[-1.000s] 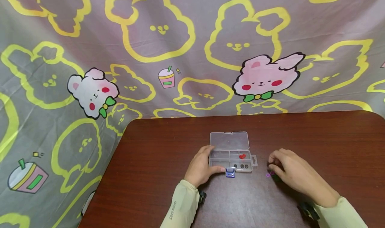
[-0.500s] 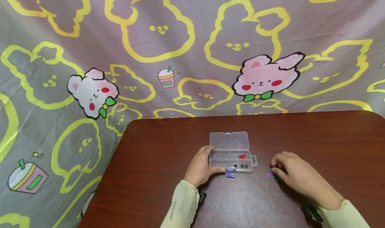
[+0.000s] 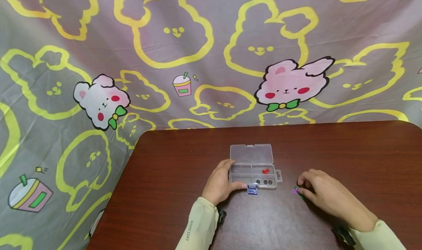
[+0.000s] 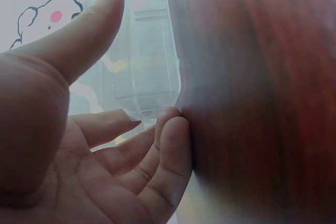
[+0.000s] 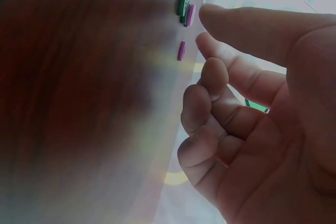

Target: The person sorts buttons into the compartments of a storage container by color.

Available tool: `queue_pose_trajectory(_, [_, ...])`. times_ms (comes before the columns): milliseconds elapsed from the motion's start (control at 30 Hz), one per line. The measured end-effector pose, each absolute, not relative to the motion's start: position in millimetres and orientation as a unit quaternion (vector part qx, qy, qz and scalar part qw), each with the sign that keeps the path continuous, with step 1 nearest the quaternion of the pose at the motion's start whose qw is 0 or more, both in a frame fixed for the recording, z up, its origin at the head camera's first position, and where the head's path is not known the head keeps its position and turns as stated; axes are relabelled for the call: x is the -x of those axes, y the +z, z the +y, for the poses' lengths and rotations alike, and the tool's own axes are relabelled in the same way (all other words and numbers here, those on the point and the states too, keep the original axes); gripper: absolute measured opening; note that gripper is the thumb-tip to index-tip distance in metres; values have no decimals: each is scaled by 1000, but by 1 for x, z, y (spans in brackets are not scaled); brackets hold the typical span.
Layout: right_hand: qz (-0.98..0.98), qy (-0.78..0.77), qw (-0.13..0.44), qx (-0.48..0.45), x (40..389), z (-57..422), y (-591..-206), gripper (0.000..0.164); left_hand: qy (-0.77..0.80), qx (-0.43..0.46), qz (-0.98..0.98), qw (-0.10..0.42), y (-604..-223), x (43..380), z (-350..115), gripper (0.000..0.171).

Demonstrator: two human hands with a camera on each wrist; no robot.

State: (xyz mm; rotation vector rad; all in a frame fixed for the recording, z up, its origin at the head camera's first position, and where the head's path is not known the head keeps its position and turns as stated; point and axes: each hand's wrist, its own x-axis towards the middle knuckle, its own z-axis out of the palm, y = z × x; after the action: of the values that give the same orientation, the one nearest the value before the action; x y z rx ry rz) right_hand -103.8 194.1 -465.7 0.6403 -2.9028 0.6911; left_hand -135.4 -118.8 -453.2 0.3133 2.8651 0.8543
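the left hand [image 3: 218,184] grasped a clear box [image 3: 241,177]; buttons [image 5: 190,15] lay at nine o'clock from the right hand [image 3: 324,192], fingers released.

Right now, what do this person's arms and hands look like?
The left hand and right hand wear no gloves. The left sleeve and right sleeve are pale yellowish green; small dark lettering runs along the left one. A small black device sits at the left wrist, another at the right.
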Motion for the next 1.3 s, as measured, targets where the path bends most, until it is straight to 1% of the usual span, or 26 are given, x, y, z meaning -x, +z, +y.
queue_pose_trajectory(100, [-953,222,24,-206,104,193,-465,21,282,-105,951,68,-453,135,-119,87])
queue_pose_trajectory(433, [-957,213,-3,-198,106,191,-465,21,286,-102,950,73,-454,136,-119,87])
queue_pose_trajectory(833, [-955,214,-5,-206,107,189,-464,23,287,-98,950,74,-452,135,-119,87])
queue_pose_trajectory(1033, [-955,213,-11,-205,108,188,-464,22,286,-98,950,75,-453,136,-119,88])
queue_pose_trajectory(1300, [-957,212,-6,-198,108,187,-464,20,287,-97,950,74,-453,136,-119,87])
